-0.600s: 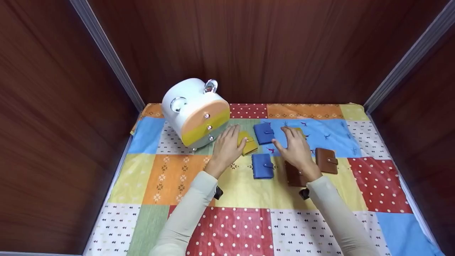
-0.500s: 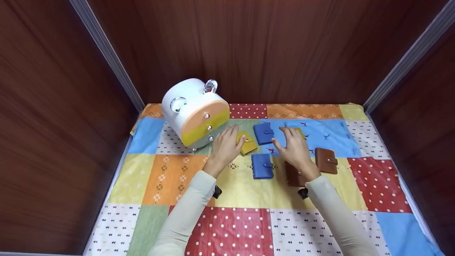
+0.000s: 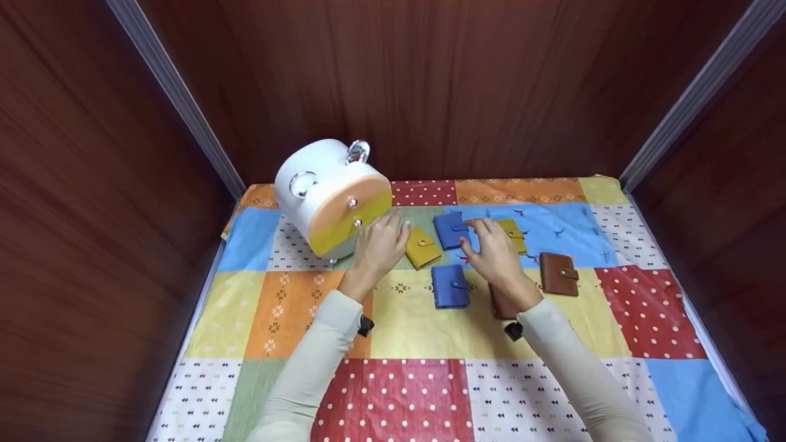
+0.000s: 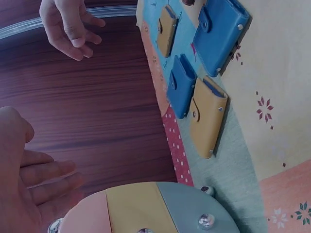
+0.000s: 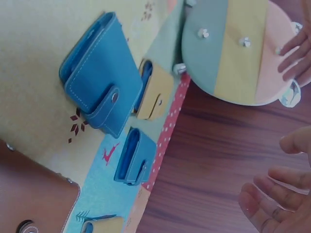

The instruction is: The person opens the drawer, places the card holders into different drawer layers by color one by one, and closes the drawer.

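Note:
My left hand (image 3: 376, 245) hovers with relaxed fingers in front of a white drawer box (image 3: 331, 166), overlapping its lowest drawer in the head view. Beside its thumb lies a yellow snap wallet (image 3: 424, 250). My right hand (image 3: 496, 256), fingers loosely bent and holding nothing, hovers over the wallets. Its fingertips overlap the edge of the far blue wallet (image 3: 448, 231); a second blue wallet (image 3: 450, 287) lies nearer. Behind this hand is another yellow wallet (image 3: 513, 236). A brown wallet (image 3: 501, 302) is partly hidden under the right wrist. Both palms show empty in the wrist views.
Another brown wallet (image 3: 559, 274) lies at the right. The box has silver ear-shaped pieces (image 3: 358, 152) and small knobs on peach, yellow and green drawer fronts. A patchwork cloth (image 3: 405, 399) covers the table, with dark wood panels (image 3: 430, 92) around it.
Both hands have shifted slightly left, and the head view has turned a little. More of the yellow wallet behind the right hand now shows. The wallets lie as before.

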Demonstrator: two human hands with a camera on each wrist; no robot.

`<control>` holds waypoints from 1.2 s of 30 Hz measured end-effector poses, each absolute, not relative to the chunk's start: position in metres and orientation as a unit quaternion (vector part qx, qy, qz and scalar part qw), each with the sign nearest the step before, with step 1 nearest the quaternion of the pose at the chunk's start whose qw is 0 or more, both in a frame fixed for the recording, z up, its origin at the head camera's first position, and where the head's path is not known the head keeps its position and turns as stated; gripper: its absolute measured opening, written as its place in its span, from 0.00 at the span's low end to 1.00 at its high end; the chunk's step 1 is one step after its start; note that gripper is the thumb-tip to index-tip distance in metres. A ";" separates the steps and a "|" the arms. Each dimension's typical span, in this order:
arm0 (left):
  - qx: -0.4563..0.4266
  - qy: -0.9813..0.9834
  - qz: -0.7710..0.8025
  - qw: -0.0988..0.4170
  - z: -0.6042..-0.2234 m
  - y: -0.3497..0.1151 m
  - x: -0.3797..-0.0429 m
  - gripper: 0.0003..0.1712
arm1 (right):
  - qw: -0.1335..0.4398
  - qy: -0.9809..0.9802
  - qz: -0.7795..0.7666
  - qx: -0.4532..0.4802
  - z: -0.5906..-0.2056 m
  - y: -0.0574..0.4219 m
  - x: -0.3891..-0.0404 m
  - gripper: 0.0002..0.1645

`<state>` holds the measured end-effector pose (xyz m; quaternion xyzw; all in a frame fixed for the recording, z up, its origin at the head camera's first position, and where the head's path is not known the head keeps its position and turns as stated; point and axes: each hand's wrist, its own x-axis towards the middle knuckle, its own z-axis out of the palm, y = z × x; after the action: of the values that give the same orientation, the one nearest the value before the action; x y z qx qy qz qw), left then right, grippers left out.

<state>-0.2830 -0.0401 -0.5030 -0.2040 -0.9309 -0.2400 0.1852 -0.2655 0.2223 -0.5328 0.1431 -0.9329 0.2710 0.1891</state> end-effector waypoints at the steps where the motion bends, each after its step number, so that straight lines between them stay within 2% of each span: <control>1: -0.206 -0.929 -0.241 0.190 -0.503 -0.041 -0.283 0.25 | 0.192 -0.932 0.271 0.147 -0.532 0.221 -0.265 0.20; 12: -0.238 -0.912 -0.243 0.228 -0.490 -0.053 -0.289 0.20 | 0.197 -0.919 0.299 0.164 -0.530 0.211 -0.267 0.16; 22: -0.267 -0.896 -0.244 0.257 -0.478 -0.070 -0.300 0.22 | 0.185 -0.915 0.319 0.160 -0.524 0.195 -0.270 0.15; 36: -0.307 -0.899 -0.228 0.215 -0.465 -0.099 -0.317 0.27 | 0.172 -0.911 0.327 0.183 -0.515 0.166 -0.282 0.17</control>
<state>-0.3167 -0.0990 -0.4646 -0.3066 -0.8988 -0.2279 0.2151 -0.2824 0.1662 -0.5148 0.1825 -0.9110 0.3275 0.1716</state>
